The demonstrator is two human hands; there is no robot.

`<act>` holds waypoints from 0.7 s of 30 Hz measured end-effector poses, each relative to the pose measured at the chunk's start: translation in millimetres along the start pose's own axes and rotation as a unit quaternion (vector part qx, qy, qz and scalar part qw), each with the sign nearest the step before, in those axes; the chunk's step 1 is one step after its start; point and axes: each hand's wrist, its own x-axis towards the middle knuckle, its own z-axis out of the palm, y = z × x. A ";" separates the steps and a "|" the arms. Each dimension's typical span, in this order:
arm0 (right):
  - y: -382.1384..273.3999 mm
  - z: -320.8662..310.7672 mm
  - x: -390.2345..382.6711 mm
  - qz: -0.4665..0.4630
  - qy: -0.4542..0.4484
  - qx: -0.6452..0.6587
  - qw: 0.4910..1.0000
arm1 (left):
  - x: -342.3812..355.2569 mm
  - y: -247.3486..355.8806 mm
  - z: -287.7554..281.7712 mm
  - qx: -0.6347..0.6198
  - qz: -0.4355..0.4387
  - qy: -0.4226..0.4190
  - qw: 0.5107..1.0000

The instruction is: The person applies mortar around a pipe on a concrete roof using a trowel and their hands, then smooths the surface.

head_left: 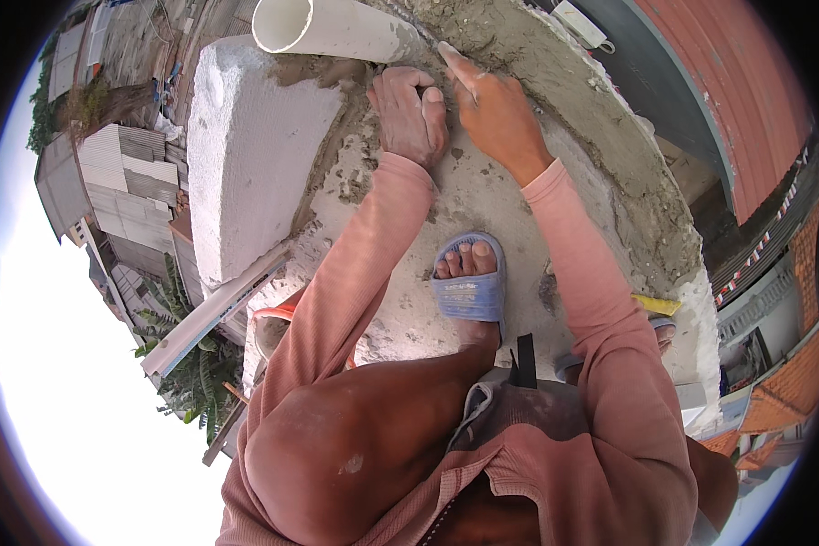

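Note:
A wide white plastic pipe point(355, 33) lies along the top of the view, its open end to the left and its right part bedded in wet grey mortar point(601, 155). My left hand point(408, 114), dusty with cement, rests just below the pipe with its fingers curled down. Whether anything is inside those fingers is hidden. To its right, my right hand point(496, 114) reaches to the mortar by the pipe's right part. Its index finger is stretched out against the mortar, and the other fingers look bent. I see no tool in it.
A white block point(255, 155) stands left of my hands, mortar smeared along its edge. My sandalled foot point(469, 282) is on the rough concrete ledge point(409, 318). An orange-rimmed container point(278, 314) and a long board point(214, 314) sit left. Roofs lie far below both sides.

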 end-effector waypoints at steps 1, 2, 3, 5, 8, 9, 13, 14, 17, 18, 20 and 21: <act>-2.2 -0.5 8.9 -0.003 0.000 0.000 1.000 | 2.4 0.3 0.5 0.001 0.001 0.003 1.000; -6.5 -0.7 16.7 0.021 -0.011 0.013 1.000 | 2.9 -0.2 1.0 -0.008 -0.010 0.003 1.000; -9.0 -0.4 20.4 0.045 -0.022 0.025 0.998 | 3.1 -0.3 1.4 -0.017 -0.020 0.003 1.000; 6.0 1.9 -5.0 0.002 0.002 0.021 1.000 | -0.3 0.4 -1.4 -0.019 -0.016 0.012 1.000; -12.6 -0.2 11.6 -0.004 0.005 -0.005 1.000 | 3.4 -1.7 -0.4 -0.008 -0.006 0.008 1.000; -17.9 0.9 16.4 0.037 -0.015 -0.026 0.999 | 0.3 -1.3 0.9 0.003 -0.001 -0.010 1.000; 1.7 4.3 14.8 -0.002 0.005 0.014 1.000 | -0.4 -6.3 -0.8 -0.019 -0.008 -0.004 1.000; 5.0 5.4 1.6 -0.025 0.024 0.024 0.999 | -0.8 -4.8 -0.1 -0.014 0.004 0.015 1.000; -12.8 0.4 20.5 0.005 -0.008 0.002 1.000 | 1.5 -2.9 5.1 -0.009 0.010 0.002 1.000; -21.5 -1.4 31.5 0.045 -0.054 -0.028 0.997 | 3.1 -5.8 3.2 -0.016 -0.006 -0.005 1.000; -0.1 4.0 11.3 -0.011 -0.008 -0.004 1.000 | 1.1 -4.5 -0.7 -0.011 -0.005 -0.008 1.000; 4.0 2.6 6.6 -0.069 0.041 0.019 0.997 | 4.6 -4.5 -1.8 -0.008 0.001 -0.009 1.000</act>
